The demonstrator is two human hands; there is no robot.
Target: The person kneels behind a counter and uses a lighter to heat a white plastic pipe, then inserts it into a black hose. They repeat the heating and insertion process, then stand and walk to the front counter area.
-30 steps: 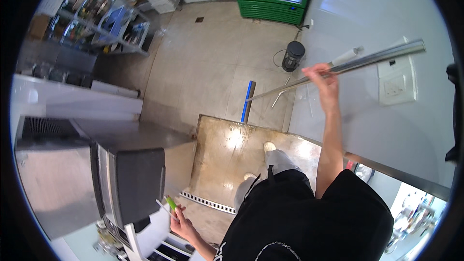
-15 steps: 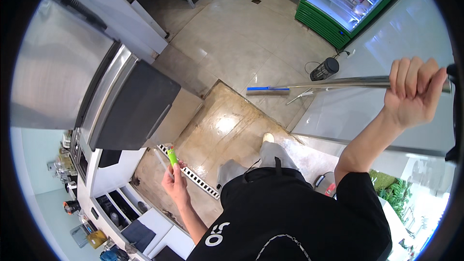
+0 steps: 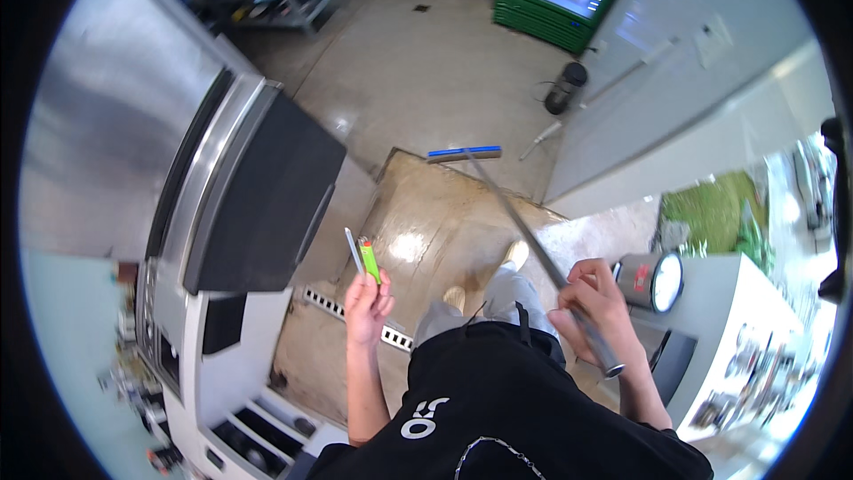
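My left hand point(image 3: 365, 302) is closed around a green lighter point(image 3: 370, 262) with a red top. Beside the lighter, the same fingers hold a thin whitish stick point(image 3: 354, 247); its kind I cannot make out. My right hand point(image 3: 601, 316) grips the grey metal pole of a floor squeegee point(image 3: 524, 228) close to its upper end. The pole slants away from me to the far left. At its other end the wide blue squeegee head point(image 3: 465, 153) rests on the floor, just beyond the edge of the yellowish wet patch point(image 3: 418, 213).
A steel appliance with a dark front point(image 3: 267, 187) stands to my left. A slotted drain strip point(image 3: 324, 302) runs along the floor. At the right are a white partition point(image 3: 657, 116), a black cylindrical device point(image 3: 566, 87) and a round metal bin point(image 3: 649, 281). A green display fridge point(image 3: 544, 20) stands farther off.
My right hand has come down and inward with the pole, which now slants toward me. My left hand has moved right and up with the lighter and stick. The view has turned.
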